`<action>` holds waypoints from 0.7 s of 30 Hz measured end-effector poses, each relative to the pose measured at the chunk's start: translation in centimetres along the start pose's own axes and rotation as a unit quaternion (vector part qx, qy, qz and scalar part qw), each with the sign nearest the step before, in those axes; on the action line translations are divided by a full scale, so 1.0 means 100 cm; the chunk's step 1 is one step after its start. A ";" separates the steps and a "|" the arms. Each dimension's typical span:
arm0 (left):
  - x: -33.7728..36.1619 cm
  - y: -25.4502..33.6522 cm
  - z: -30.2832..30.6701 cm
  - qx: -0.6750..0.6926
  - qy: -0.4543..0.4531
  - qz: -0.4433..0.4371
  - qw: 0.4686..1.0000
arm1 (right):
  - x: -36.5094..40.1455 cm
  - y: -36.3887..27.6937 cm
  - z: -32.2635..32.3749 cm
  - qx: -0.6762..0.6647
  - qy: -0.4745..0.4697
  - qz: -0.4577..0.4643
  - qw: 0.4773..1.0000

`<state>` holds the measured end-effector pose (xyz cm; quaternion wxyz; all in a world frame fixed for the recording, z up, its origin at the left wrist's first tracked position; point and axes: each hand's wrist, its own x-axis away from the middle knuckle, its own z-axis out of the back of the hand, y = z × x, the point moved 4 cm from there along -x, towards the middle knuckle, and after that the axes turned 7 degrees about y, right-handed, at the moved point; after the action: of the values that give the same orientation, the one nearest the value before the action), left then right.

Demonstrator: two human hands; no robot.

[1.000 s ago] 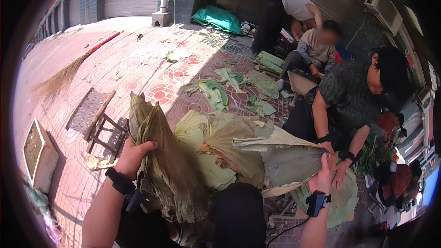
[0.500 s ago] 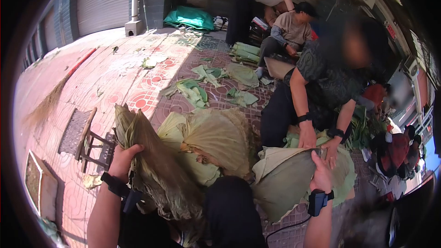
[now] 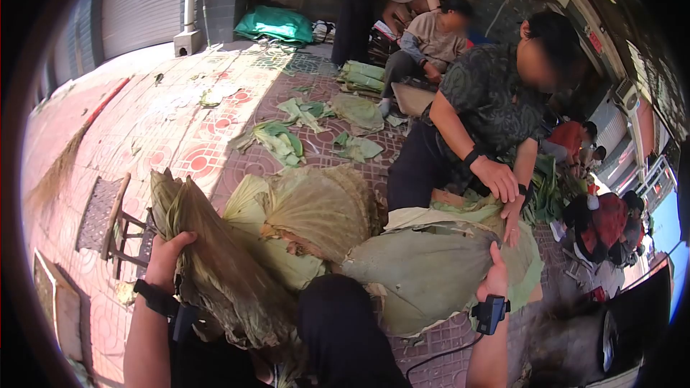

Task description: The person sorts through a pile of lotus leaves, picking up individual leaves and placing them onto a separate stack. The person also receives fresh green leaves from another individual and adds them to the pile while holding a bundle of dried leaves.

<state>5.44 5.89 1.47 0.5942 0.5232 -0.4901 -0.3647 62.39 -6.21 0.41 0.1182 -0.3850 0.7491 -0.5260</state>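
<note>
My left hand (image 3: pixel 169 255) is closed around a folded bundle of dried lotus leaves (image 3: pixel 223 259), brownish green and wrinkled, held upright at my left knee. On the right, my right hand (image 3: pixel 494 276) grips the edge of a large grey-green lotus leaf (image 3: pixel 424 266), its thumb on top and the other fingers mostly hidden. This leaf stretches left toward my knee, over paler leaves (image 3: pixel 530 259). Between the two hands, a spread pile of dry yellowish leaves (image 3: pixel 323 208) lies on the paving.
A co-worker (image 3: pixel 489 93) sits facing me, both hands near the right-hand leaves. Loose leaves (image 3: pixel 277 140) are scattered on the red tiles. A small stool (image 3: pixel 118 226), a broom (image 3: pixel 65 158) and a wooden box (image 3: pixel 57 302) stand or lie at left. Other people sit behind.
The leaf in my right hand has spread out and shifted left toward my knee. The co-worker's hands have risen from the leaves' top edge. My view has turned slightly right.
</note>
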 end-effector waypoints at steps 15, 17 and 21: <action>0.002 0.002 0.008 0.007 -0.003 0.009 1.000 | -0.037 -0.019 -0.014 -0.050 -0.062 0.002 0.997; 0.006 0.003 0.005 0.036 -0.020 0.028 0.999 | -0.035 -0.026 -0.017 -0.025 -0.034 0.037 0.998; 0.006 0.005 0.009 0.000 -0.003 0.026 1.000 | -0.023 -0.026 -0.030 -0.005 -0.007 0.065 0.998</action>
<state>4.68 5.17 2.06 0.6020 0.5092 -0.5053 -0.3507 63.42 -2.87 3.45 0.1553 -0.3394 0.7745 -0.5106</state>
